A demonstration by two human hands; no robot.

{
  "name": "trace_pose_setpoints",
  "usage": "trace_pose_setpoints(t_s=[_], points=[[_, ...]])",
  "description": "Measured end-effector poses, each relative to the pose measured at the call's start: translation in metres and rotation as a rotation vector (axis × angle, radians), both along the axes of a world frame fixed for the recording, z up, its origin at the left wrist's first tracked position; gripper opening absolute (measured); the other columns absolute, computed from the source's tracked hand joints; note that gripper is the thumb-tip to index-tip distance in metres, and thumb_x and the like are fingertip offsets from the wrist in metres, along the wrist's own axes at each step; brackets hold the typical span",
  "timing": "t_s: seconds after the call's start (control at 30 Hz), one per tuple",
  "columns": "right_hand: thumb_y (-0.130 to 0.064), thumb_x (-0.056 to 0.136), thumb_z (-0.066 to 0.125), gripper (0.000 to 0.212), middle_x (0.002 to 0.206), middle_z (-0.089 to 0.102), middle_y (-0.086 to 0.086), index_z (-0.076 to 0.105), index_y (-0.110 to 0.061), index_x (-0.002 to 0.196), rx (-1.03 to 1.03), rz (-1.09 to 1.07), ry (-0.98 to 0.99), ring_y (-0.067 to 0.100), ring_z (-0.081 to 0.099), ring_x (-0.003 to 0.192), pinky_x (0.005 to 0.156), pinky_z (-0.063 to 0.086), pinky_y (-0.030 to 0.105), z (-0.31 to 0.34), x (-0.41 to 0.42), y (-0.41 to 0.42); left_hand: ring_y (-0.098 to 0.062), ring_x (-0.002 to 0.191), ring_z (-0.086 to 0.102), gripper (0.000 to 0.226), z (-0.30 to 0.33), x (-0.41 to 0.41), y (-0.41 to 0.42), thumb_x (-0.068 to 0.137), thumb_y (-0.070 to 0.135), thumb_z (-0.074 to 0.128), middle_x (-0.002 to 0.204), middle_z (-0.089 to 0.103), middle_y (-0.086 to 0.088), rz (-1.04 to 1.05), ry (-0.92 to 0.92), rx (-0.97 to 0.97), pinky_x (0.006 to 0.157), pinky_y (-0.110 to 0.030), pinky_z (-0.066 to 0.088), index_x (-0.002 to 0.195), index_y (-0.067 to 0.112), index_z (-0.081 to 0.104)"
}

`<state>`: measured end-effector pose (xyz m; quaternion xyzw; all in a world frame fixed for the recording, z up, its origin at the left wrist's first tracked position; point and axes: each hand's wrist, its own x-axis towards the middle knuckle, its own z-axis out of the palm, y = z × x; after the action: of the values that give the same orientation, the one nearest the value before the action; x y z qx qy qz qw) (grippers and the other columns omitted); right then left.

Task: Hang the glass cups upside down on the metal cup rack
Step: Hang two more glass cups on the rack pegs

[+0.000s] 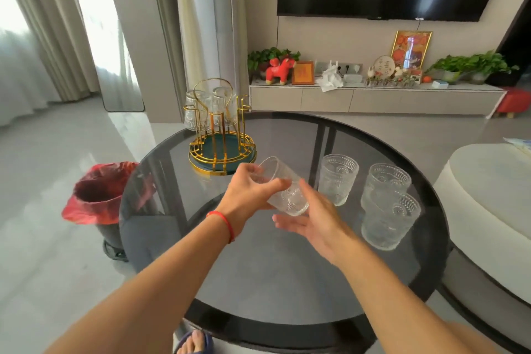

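Note:
My left hand (pixel 249 192) grips an embossed glass cup (pixel 287 194) above the round dark glass table (pixel 273 282), the cup tilted with its mouth toward the rack. My right hand (pixel 314 223) is open just below and right of the cup, palm up, fingers near its base. The gold metal cup rack (pixel 221 135) with a dark green base stands at the table's far left; two cups (pixel 198 108) hang upside down on it. Three more cups stand upright on the table's right: one (pixel 338 178) in the middle, two (pixel 386 184) (pixel 390 220) further right.
A bin with a red bag (pixel 100 195) stands on the floor left of the table. A white round seat (pixel 488 198) sits close on the right. A TV cabinet (pixel 373 98) with plants and ornaments lines the far wall.

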<state>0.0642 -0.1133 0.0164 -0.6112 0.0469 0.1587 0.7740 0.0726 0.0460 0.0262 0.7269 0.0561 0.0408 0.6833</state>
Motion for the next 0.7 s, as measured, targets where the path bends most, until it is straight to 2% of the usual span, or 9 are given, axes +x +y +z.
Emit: trace_pose_setpoints(t_s=[0.1, 0.17, 0.2, 0.27, 0.33, 0.4, 0.47, 0.6, 0.7], points=[[-0.034, 0.107, 0.052, 0.036, 0.124, 0.075, 0.017, 0.064, -0.01, 0.132, 0.198, -0.013, 0.044, 0.04, 0.073, 0.109, 0.095, 0.06, 0.049, -0.006, 0.026, 0.02, -0.018, 0.104, 0.069, 0.082, -0.007, 0.016, 0.018, 0.065, 0.055, 0.087, 0.116, 0.063, -0.004, -0.017, -0.005, 0.01, 0.081, -0.04, 0.065, 0.128, 0.019, 0.049], [-0.032, 0.107, 0.052, 0.036, 0.124, 0.075, 0.015, 0.063, -0.01, 0.133, 0.25, -0.061, 0.066, 0.036, 0.07, 0.117, 0.094, 0.06, 0.047, -0.009, 0.042, 0.028, -0.015, 0.111, 0.065, 0.083, -0.009, 0.028, 0.033, 0.073, 0.076, 0.067, 0.122, 0.064, 0.003, -0.062, 0.002, 0.085, 0.089, -0.039, 0.061, 0.134, 0.021, 0.052], [-0.032, 0.107, 0.053, 0.036, 0.126, 0.074, 0.015, 0.063, -0.011, 0.134, 0.255, -0.096, 0.069, 0.034, 0.069, 0.118, 0.094, 0.06, 0.046, -0.01, 0.051, 0.032, -0.016, 0.117, 0.061, 0.079, -0.011, 0.034, 0.041, 0.082, 0.08, 0.052, 0.129, 0.063, 0.004, -0.066, 0.006, 0.123, 0.097, -0.042, 0.056, 0.137, 0.023, 0.053], [-0.033, 0.105, 0.056, 0.037, 0.133, 0.069, 0.015, 0.06, -0.012, 0.135, 0.256, -0.207, 0.079, 0.032, 0.067, 0.119, 0.095, 0.059, 0.047, -0.009, 0.068, 0.037, -0.021, 0.13, 0.05, 0.066, -0.022, 0.047, 0.055, 0.097, 0.067, 0.036, 0.143, 0.056, -0.002, 0.013, -0.047, 0.338, 0.11, -0.047, 0.042, 0.142, 0.023, 0.054], [-0.035, 0.102, 0.062, 0.042, 0.136, 0.062, 0.014, 0.057, -0.014, 0.138, 0.254, -0.332, 0.105, 0.031, 0.065, 0.116, 0.093, 0.061, 0.046, -0.006, 0.087, 0.039, -0.027, 0.145, 0.033, 0.057, -0.042, 0.058, 0.068, 0.101, 0.055, 0.038, 0.156, 0.043, -0.009, 0.097, -0.096, 0.746, 0.118, -0.052, 0.032, 0.147, 0.022, 0.049], [-0.037, 0.1, 0.064, 0.045, 0.135, 0.059, 0.012, 0.055, -0.016, 0.139, 0.298, -0.401, 0.115, 0.03, 0.066, 0.11, 0.078, 0.065, 0.04, 0.002, 0.105, 0.039, -0.028, 0.154, 0.017, 0.064, -0.061, 0.064, 0.07, 0.099, 0.056, 0.04, 0.165, 0.028, -0.009, 0.11, -0.079, 0.998, 0.122, -0.056, 0.024, 0.154, 0.024, 0.037], [-0.039, 0.1, 0.065, 0.042, 0.133, 0.058, 0.011, 0.055, -0.017, 0.135, 0.339, -0.442, 0.096, 0.03, 0.066, 0.106, 0.069, 0.065, 0.036, 0.015, 0.124, 0.039, -0.029, 0.155, 0.012, 0.073, -0.074, 0.071, 0.066, 0.096, 0.061, 0.038, 0.166, 0.024, -0.01, 0.139, -0.075, 1.114, 0.123, -0.059, 0.02, 0.158, 0.024, 0.027], [-0.037, 0.1, 0.065, 0.033, 0.134, 0.057, 0.012, 0.055, -0.02, 0.126, 0.297, -0.506, 0.009, 0.033, 0.065, 0.112, 0.088, 0.063, 0.047, 0.048, 0.168, 0.048, -0.031, 0.157, 0.004, 0.079, -0.081, 0.081, 0.063, 0.094, 0.064, 0.034, 0.166, 0.02, -0.011, 0.221, -0.051, 1.224, 0.125, -0.061, 0.009, 0.16, 0.024, 0.015], [-0.034, 0.101, 0.064, 0.041, 0.133, 0.06, 0.01, 0.055, -0.017, 0.137, 0.142, -0.552, -0.088, 0.031, 0.066, 0.113, 0.087, 0.064, 0.047, 0.073, 0.197, 0.062, -0.031, 0.157, 0.001, 0.079, -0.082, 0.084, 0.064, 0.095, 0.063, 0.033, 0.168, 0.015, -0.01, 0.221, -0.028, 1.215, 0.125, -0.061, 0.012, 0.161, 0.025, 0.011]])
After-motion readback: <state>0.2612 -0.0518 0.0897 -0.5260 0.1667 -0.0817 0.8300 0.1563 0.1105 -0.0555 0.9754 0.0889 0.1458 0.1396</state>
